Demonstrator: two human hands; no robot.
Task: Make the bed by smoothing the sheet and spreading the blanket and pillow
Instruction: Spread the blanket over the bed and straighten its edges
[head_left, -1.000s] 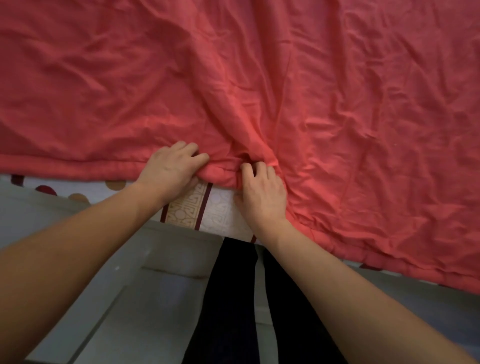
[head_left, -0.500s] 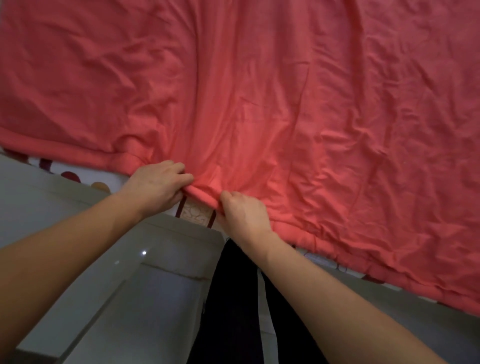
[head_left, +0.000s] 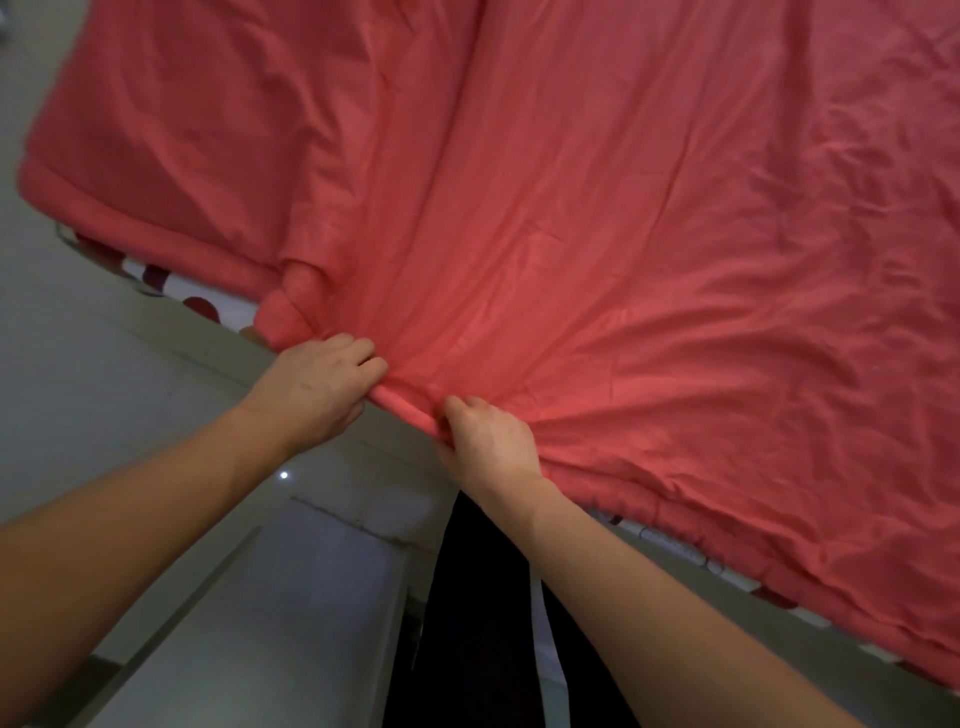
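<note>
Left hand (head_left: 317, 387): knuckles up, fingers curled and clenched on the rolled near hem of the coral-red soft cloth blanket (head_left: 597, 218), thumb hidden beneath the fabric.
Right hand (head_left: 488, 439): just beside the left one, likewise closed around the same hem, fingertips tucked under the edge.
Hands together: near each other but not touching, a short bunched stretch of hem between them; both bare forearms reach in from the bottom of the view.
Blanket position: spread over the bed, filling most of the view, its near hem lying at the bed's edge.
Blanket direction: the near hem runs on a slant from upper left down to lower right; long folds fan away from the gripped spot toward the far side.
Blanket texture: thin matte woven cloth, finely creased on the right, with a thick rolled fold to the left of the left hand.
White bedsheet with dark red dots (head_left: 156, 280): shows as a narrow strip under the hem at left and again at lower right.
Glossy pale grey tiled floor (head_left: 130, 395): beside the bed, catching a small light spot.
Dark trousers (head_left: 483, 623): between the forearms, below the hands.
</note>
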